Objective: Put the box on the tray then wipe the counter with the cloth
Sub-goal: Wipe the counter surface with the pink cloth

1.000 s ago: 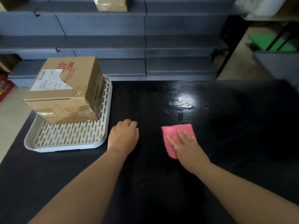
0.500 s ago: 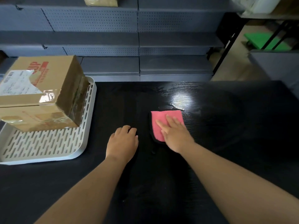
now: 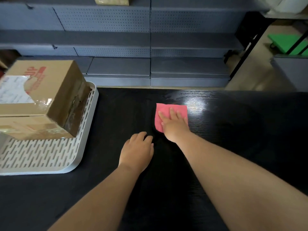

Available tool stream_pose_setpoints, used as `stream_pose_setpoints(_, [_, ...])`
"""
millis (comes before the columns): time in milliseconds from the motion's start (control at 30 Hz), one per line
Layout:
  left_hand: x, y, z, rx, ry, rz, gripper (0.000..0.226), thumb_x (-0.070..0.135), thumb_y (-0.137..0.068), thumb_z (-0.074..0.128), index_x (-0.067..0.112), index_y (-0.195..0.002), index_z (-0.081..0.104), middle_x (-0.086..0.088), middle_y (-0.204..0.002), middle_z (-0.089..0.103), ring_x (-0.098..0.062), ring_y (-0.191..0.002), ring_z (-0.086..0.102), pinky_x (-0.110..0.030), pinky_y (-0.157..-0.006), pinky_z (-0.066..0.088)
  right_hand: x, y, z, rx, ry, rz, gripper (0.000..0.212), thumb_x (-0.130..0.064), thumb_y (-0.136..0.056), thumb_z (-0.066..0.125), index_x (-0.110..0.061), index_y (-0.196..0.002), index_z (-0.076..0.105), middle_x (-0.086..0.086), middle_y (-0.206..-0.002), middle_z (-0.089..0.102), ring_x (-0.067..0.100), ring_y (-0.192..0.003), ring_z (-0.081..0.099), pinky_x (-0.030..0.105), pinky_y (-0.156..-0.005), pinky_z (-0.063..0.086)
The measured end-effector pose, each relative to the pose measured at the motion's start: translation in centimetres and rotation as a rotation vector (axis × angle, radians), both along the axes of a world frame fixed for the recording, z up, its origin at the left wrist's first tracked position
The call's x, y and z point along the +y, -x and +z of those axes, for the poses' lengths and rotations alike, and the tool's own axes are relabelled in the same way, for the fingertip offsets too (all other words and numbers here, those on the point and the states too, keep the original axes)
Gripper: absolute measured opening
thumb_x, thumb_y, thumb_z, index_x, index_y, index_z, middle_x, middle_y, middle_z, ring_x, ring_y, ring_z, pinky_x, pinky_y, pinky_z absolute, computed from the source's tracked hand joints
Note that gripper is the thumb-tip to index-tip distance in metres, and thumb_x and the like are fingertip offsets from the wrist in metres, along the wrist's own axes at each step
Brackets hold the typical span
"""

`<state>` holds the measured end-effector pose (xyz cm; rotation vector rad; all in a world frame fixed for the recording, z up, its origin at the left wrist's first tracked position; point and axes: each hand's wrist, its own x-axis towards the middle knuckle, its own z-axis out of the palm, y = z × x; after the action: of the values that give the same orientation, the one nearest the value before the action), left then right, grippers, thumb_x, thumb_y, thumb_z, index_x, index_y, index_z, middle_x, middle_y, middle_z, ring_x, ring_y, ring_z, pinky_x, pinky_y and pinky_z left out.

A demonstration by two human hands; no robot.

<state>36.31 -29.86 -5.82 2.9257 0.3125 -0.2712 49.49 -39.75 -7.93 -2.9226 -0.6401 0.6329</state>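
Note:
A brown cardboard box [image 3: 41,99] with a shipping label and red print stands on the white slotted tray [image 3: 43,157] at the left of the black counter [image 3: 233,130]. A pink cloth [image 3: 168,110] lies flat on the counter near its far edge. My right hand [image 3: 173,124] presses down on the cloth with fingers spread flat, covering its near part. My left hand [image 3: 136,150] rests palm down on the bare counter, just left of and nearer than the cloth, fingers loosely curled and holding nothing.
A shiny wet-looking patch [image 3: 200,104] glints on the counter right of the cloth. Grey metal shelving [image 3: 150,47] runs behind the counter, with a box [image 3: 111,0] on an upper shelf. A green object [image 3: 286,42] sits on the floor at the far right.
My right hand has pushed the pink cloth away from me, over the wet spot toward the far edge. The view shifted right. My left hand stayed put on the counter.

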Motion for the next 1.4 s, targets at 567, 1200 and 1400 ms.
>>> stream_pose_setpoints(567, [-2.0,-4.3,-0.5,0.025,-0.031,0.048,0.044,0.036,-0.101,0.030,0.024,-0.142,0.038,0.002,-0.151,0.033,-0.019,-0.139,0.031,-0.032,-0.109,0.033,-2.1,-5.7,0.3,0.039,0.014,-0.001,0.065,-0.021,-0.102,0.032,-0.040,-0.149,-0.008,0.003,-0.159,-0.020,0.032,-0.146,-0.015,0.049,-0.118,-0.006])
stream_pose_setpoints(1200, [-4.4,-6.6,0.3,0.061,-0.083,0.042,0.042,0.037,-0.101,0.030,0.021,-0.138,0.043,-0.001,-0.145,0.041,-0.021,-0.130,0.042,-0.034,-0.102,0.040,-19.5,-6.1,-0.1,0.005,0.067,-0.503,0.057,-0.033,-0.101,0.026,-0.037,-0.151,0.000,0.007,-0.161,-0.009,0.033,-0.147,-0.003,0.048,-0.119,0.004])
stream_pose_setpoints(1400, [-4.5,-5.8,0.3,0.072,-0.067,0.067,0.045,0.037,-0.101,0.030,0.024,-0.143,0.037,0.000,-0.151,0.035,-0.021,-0.137,0.036,-0.035,-0.108,0.036,-13.4,6.6,1.5,0.026,0.083,-0.162,0.068,-0.025,-0.099,0.031,-0.037,-0.149,-0.012,0.011,-0.158,-0.021,0.037,-0.145,-0.015,0.052,-0.118,-0.004])
